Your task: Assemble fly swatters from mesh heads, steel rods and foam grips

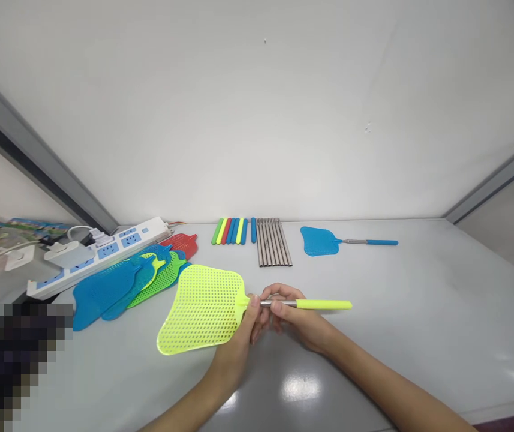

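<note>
A yellow fly swatter (203, 309) is held level above the table, its perforated paddle pointing left and its yellow grip pointing right. My left hand (248, 327) pinches the neck where the paddle meets the metal rod. Close beside it, my right hand (295, 318) closes around the rod just short of the grip. The fingers partly cover the rod and the joint. Behind my hands, several metal rods (273, 243) lie side by side, with a row of coloured grips (230, 231) to their left. A blue fly swatter (322, 241) with rod and grip rests at the back right.
Loose swatter paddles (108, 288) in blue, green, yellow and red overlap on the left. Behind them lies a white power strip (104, 252) with plugs and cables. A pale wall (283, 120) bounds the grey table (418, 312) at the back.
</note>
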Available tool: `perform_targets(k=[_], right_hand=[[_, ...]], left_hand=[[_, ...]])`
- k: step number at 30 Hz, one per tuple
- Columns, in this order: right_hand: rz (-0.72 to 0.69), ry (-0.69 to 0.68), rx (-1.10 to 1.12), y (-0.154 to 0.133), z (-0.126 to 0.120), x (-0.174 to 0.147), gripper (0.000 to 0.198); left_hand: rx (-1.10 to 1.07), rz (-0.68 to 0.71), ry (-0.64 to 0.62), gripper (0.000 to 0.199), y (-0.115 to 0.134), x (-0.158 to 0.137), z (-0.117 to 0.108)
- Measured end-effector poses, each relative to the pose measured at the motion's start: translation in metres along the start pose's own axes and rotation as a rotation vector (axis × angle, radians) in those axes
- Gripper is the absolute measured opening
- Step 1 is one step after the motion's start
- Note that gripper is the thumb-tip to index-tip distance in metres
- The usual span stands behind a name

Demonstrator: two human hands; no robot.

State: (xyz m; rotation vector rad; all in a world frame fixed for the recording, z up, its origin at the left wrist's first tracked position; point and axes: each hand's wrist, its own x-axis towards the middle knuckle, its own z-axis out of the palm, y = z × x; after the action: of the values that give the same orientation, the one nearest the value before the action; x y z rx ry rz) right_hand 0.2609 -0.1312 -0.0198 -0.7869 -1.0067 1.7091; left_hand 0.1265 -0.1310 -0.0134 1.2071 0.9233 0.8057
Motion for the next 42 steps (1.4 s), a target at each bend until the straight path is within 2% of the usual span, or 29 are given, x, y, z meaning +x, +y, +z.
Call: perform_targets(k=[3,9,12,17,28,42], right_hand=[[-0.015,0.027,-0.038,0.005,0.003,0.000,0.020],[-0.026,0.094,-0.116,0.009,0.000,0.005,0.021],[-0.037,0.114,-0.090,0.011,-0.002,0.008,0.024],[0.022,0.152,0.026,0.011,-0.001,0.009,0.027],[0.029,0.151,0.230,0.012,0.004,0.012,0.025],[0.038,0.196,0.243,0.008,0.006,0.014,0.024]], left_hand=[[-0.089,0.019,0.064,0.035,-0.005,-0.002,0.006],[-0.208,-0.046,0.131,0.037,-0.018,0.003,0.009],[-0.256,-0.072,0.152,0.037,-0.020,0.008,0.009],[-0.316,-0.116,0.164,0.039,-0.015,0.009,0.012],[-0.272,-0.120,0.196,0.039,-0.015,0.008,0.013],[-0.281,-0.145,0.228,0.039,-0.007,0.010,0.015]])
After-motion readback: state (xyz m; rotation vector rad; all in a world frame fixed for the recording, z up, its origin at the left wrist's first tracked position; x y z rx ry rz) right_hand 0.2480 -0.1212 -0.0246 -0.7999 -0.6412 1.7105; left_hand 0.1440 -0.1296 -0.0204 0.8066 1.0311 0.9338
